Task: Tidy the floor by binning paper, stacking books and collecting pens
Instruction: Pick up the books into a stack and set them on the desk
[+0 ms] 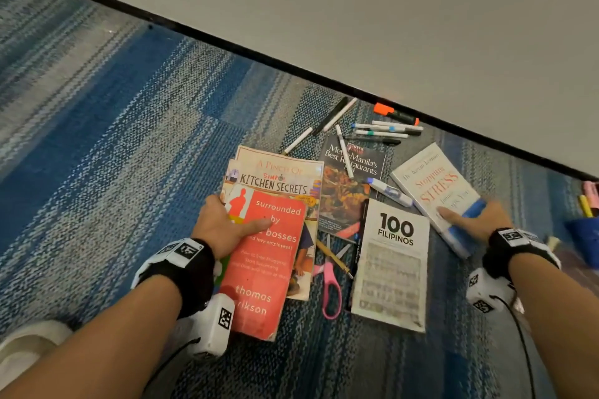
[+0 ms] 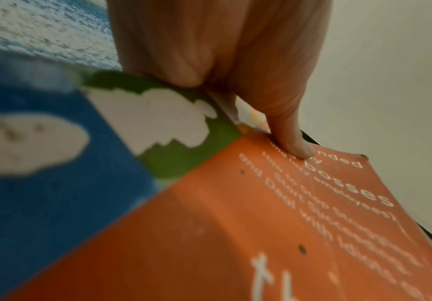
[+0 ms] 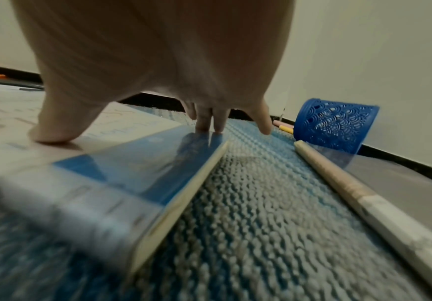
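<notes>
A person's left hand grips the red book; beside it, the right hand clasps the white book, best lifted level onto it.

Red paperback lies under the left hand, topping two cookbooks. White-and-blue stress book sits flat under the right hand. Between the hands, two more books; beyond them, scattered pens.

Left hand thumb flat, fingers curled around an edge. Right hand thumb flat, fingertips pointing down.
</notes>
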The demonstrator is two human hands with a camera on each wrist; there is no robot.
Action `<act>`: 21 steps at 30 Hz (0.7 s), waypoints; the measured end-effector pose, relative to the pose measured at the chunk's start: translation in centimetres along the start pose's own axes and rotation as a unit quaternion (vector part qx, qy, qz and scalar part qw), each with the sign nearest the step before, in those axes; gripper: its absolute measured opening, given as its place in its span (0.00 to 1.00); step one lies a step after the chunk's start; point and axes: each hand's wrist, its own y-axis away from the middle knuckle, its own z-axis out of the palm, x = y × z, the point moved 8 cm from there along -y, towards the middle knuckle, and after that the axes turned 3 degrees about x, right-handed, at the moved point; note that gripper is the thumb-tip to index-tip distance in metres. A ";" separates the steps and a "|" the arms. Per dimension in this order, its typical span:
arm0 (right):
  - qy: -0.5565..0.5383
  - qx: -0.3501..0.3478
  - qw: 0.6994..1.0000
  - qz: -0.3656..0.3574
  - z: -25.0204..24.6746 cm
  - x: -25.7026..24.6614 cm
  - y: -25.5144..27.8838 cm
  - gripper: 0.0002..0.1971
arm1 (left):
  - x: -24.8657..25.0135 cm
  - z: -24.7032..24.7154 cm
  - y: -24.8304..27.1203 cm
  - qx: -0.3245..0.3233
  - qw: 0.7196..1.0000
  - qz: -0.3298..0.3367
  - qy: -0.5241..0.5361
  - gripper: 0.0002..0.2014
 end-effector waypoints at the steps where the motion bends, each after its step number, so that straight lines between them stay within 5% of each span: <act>1: 0.004 0.002 1.000 0.014 -0.2 0.1 0.0 0.59 | 0.0 0.0 -0.1 0.007 1.000 -0.004 -0.004 0.45; 3: 0.026 0.002 0.999 0.039 -0.5 0.5 0.5 0.65 | 0.3 0.1 0.2 0.017 1.000 -0.007 -0.016 0.40; 5: 0.018 -0.025 0.998 0.056 0.0 1.1 0.5 0.67 | 0.1 0.0 0.3 0.034 0.999 -0.014 -0.038 0.48; 7: -0.003 -0.071 0.996 0.045 -0.4 0.4 1.4 0.58 | 0.6 -0.2 1.1 0.051 0.995 -0.026 -0.078 0.57; 9: 0.011 -0.070 0.997 0.022 -2.3 -0.8 2.4 0.43 | 1.6 -0.4 2.4 0.065 0.986 -0.053 -0.141 0.56; 14: 0.086 0.017 0.995 -0.055 -7.3 -6.1 6.7 0.27 | 3.4 -1.6 4.7 0.140 0.926 -0.080 -0.342 0.56; 18: 0.181 0.161 0.954 -0.179 -10.6 -12.4 13.1 0.20 | 2.1 -2.3 4.5 0.114 0.935 -0.097 -0.320 0.59; 21: 0.109 0.222 0.943 -0.222 -13.2 -15.6 18.8 0.19 | -0.1 -3.2 4.1 0.084 0.958 -0.104 -0.252 0.59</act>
